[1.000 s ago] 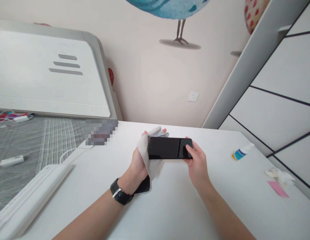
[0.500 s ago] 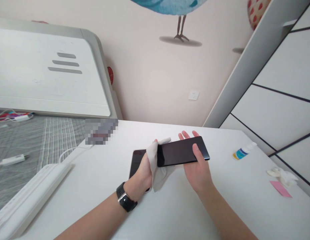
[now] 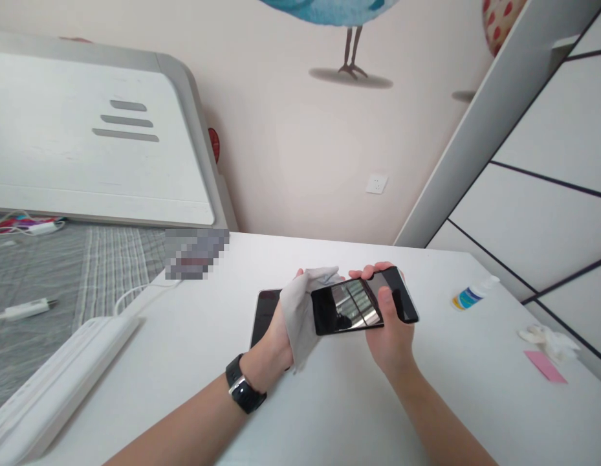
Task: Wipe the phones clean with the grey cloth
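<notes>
The right hand [image 3: 390,333] curls under a black smartphone [image 3: 363,304], gripping it with the thumb across the glossy screen. The left hand [image 3: 283,340] closes on a grey cloth [image 3: 305,310], which touches the phone's left end. A second dark phone [image 3: 264,314] lies partly beneath that hand on the white table [image 3: 329,414]. Farther right are a small blue-labelled bottle [image 3: 472,294], crumpled tissue [image 3: 547,342] and a pink note [image 3: 545,366]; a wall socket [image 3: 376,184] sits behind.

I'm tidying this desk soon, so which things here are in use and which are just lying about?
In use: the smartphone in the right hand; the grey cloth around the left hand; the second smartphone beneath that hand.

Lying about: the small white bottle; the crumpled tissue; the pink paper slip; the white cable.
</notes>
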### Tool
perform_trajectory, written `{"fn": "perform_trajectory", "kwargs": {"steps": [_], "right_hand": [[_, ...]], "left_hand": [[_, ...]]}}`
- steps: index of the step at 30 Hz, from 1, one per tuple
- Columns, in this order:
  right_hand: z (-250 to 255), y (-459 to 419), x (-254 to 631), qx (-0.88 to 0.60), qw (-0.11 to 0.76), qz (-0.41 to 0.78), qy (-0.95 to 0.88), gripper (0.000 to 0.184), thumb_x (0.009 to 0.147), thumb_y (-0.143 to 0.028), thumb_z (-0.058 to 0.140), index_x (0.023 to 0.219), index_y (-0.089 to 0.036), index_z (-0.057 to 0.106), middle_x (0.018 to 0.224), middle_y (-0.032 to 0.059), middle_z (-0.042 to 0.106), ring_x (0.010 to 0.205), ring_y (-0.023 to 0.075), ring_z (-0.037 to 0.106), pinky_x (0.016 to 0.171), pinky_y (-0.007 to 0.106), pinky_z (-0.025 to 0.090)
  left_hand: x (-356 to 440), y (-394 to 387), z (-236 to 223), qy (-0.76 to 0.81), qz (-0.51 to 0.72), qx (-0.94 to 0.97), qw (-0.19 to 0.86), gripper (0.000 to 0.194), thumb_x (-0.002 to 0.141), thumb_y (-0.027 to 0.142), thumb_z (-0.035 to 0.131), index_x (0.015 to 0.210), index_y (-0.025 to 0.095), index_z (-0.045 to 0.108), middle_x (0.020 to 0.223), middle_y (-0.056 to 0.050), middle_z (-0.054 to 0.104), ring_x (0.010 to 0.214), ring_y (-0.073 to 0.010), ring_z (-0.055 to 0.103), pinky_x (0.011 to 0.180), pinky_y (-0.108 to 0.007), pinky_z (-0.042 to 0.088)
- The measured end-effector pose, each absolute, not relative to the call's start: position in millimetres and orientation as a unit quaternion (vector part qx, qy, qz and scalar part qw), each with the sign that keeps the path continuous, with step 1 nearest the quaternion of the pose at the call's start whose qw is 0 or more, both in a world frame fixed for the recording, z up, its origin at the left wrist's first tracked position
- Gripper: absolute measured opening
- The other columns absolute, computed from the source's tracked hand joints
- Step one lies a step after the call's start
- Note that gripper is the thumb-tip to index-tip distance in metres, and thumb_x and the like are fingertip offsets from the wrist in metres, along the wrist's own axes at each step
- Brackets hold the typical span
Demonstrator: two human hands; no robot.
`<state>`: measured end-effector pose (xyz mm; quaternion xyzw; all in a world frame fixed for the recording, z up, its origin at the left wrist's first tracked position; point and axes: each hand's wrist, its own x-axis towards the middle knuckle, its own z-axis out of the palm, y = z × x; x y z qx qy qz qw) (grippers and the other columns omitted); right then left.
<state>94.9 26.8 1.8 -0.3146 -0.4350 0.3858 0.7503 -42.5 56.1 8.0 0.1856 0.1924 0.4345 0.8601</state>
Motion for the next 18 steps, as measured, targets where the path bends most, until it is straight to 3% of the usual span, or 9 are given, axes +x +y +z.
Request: {"fn": "perform_trajectory", "kwargs": {"steps": [4, 8, 14, 18], "right_hand": [[0, 25, 92, -0.327, 0.751, 0.36, -0.447, 0.026, 0.093, -0.048, 0.065, 0.112, -0.032, 0.056, 0.102, 0.0023, 0.058, 0.113, 0.0276, 0.064, 0.104, 0.053, 0.049], [2, 26, 91, -0.346, 0.781, 0.26, -0.451, 0.037, 0.088, -0.047, 0.073, 0.117, -0.032, 0.055, 0.109, 0.0034, 0.056, 0.115, 0.0267, 0.061, 0.11, 0.052, 0.045], [3, 28, 98, -0.313, 0.741, 0.369, -0.466, 0.028, 0.093, -0.05, 0.066, 0.112, -0.03, 0.058, 0.102, 0.0027, 0.054, 0.104, 0.0238, 0.061, 0.101, 0.047, 0.05], [-5, 28, 96, -0.33, 0.764, 0.305, -0.463, 0.033, 0.092, -0.044, 0.07, 0.118, -0.031, 0.056, 0.108, 0.0028, 0.053, 0.108, 0.023, 0.059, 0.106, 0.049, 0.047]], "left_hand": [[-42, 58, 7, 0.15, 0.439, 0.212, 0.86, 0.05, 0.099, 0.055, 0.053, 0.121, 0.014, 0.071, 0.114, -0.013, 0.076, 0.102, -0.0286, 0.072, 0.096, -0.04, 0.053], [-40, 57, 9, 0.145, 0.441, 0.221, 0.858, 0.034, 0.094, 0.046, 0.063, 0.11, 0.017, 0.073, 0.108, -0.009, 0.077, 0.103, -0.0269, 0.071, 0.091, -0.035, 0.055], [-40, 54, 17, 0.14, 0.429, 0.23, 0.862, 0.038, 0.09, 0.049, 0.066, 0.107, 0.015, 0.073, 0.102, -0.01, 0.078, 0.103, -0.0305, 0.072, 0.093, -0.039, 0.056], [-42, 53, 16, 0.137, 0.432, 0.252, 0.855, 0.041, 0.092, 0.052, 0.063, 0.108, 0.016, 0.073, 0.105, -0.011, 0.078, 0.103, -0.0304, 0.072, 0.094, -0.039, 0.055]]}}
